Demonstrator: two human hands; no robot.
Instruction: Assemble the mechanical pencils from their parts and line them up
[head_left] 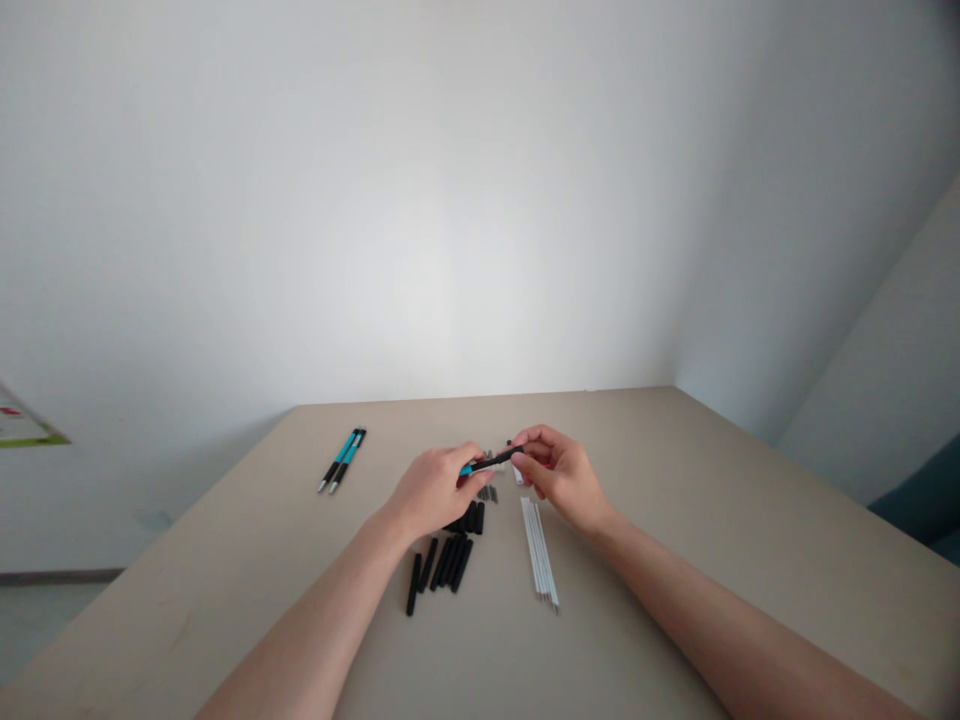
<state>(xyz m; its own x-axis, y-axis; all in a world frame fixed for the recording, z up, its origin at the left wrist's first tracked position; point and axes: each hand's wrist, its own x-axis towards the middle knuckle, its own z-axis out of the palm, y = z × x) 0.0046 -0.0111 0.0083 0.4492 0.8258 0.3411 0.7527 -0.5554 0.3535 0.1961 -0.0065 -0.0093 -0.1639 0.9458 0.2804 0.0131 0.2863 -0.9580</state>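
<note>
**One pen held at both ends**

Above the table it is clamped by the fingers of the left hand and the right hand. It is judged light, stiff and smooth, best pinched on the barrel. Black barrels and white refills lie beneath.

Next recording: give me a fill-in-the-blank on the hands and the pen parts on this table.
The left hand and right hand hold one pen between them, so ____ hands grip it.
Far left on the table lie ____ assembled teal pens.
The thin refills near the right hand are ____ in colour.
The short tubes below the left hand are ____ in colour.
Missing words: both; two; white; black.
</note>
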